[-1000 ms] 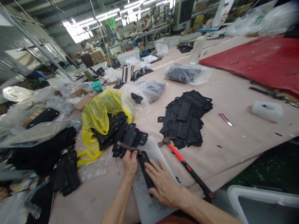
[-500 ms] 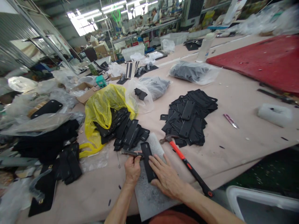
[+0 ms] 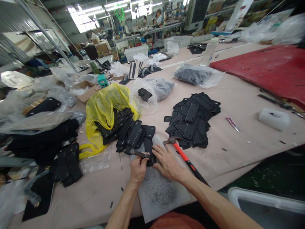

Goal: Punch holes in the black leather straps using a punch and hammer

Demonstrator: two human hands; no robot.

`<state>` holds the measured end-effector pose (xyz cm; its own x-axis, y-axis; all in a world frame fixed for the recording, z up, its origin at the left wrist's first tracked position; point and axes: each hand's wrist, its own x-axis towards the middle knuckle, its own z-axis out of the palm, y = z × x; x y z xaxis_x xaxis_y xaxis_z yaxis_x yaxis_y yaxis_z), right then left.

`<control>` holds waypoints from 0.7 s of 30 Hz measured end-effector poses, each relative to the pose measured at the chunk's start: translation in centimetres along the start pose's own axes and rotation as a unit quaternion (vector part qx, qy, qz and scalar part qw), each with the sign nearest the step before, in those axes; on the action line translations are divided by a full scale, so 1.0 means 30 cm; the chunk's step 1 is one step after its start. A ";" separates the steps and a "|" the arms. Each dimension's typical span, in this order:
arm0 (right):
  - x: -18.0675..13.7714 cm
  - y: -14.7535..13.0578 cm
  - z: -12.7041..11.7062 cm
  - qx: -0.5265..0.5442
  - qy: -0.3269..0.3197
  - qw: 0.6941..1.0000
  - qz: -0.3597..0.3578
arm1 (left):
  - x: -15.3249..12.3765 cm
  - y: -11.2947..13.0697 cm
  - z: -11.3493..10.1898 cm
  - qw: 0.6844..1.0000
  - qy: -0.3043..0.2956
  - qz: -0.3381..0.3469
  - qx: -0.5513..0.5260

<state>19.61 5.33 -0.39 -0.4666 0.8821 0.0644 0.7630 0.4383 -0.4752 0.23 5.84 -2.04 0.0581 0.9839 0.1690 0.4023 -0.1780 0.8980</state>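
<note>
My left hand (image 3: 138, 171) is closed on a slim, dark metal tool (image 3: 140, 154), whose exact kind I cannot make out. The tool lies across a flat black strip (image 3: 148, 145), partly covered by it and my hands. With fingers stretched out, my right hand (image 3: 169, 163) rests flat against the strip's right edge. Beneath them is a grey, speckled board (image 3: 159, 194). A claw hammer (image 3: 182, 152) with a red and black handle lies just right of my right hand. Similar black strips (image 3: 134, 133) spill from a yellow plastic bag (image 3: 95, 111) on the left.
A heap of black strips (image 3: 192, 122) lies beyond the hammer. Small snips (image 3: 233, 124) and a white foam-like roll (image 3: 274, 119) lie to the right. Filled clear bags (image 3: 196, 75), a bottle (image 3: 209, 51) and a red sheet (image 3: 267, 66) stand farther back. A white bin (image 3: 264, 200) is below the table edge.
The black strip has moved up the board toward the spilled strips, and both hands have shifted slightly upward with it. The tool stays in my left hand.
</note>
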 end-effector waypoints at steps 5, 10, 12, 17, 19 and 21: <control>0.037 0.029 -0.031 -0.007 -0.030 1.000 0.005 | 0.018 0.004 0.004 1.000 -0.021 0.009 0.007; 0.039 0.049 -0.043 0.012 -0.034 0.999 0.001 | 0.028 0.000 0.013 1.000 -0.019 0.014 0.009; 0.032 0.052 -0.033 0.021 -0.025 0.999 0.002 | 0.027 -0.002 0.018 1.000 -0.024 0.015 0.007; 0.021 0.060 0.000 0.034 0.010 0.999 0.004 | 0.021 -0.002 0.025 0.999 -0.029 0.017 0.020; 0.021 0.065 0.005 0.042 0.015 0.999 0.002 | 0.021 0.000 0.027 0.999 -0.029 0.022 0.028; 0.021 0.069 0.005 0.050 0.020 0.999 0.001 | 0.023 0.002 0.026 0.999 -0.029 0.027 0.033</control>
<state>20.84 6.79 -1.46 -0.4453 0.8900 0.0975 0.7144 0.4188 -0.5606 1.02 6.51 -2.19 0.1324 0.9727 0.1906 0.4568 -0.2305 0.8592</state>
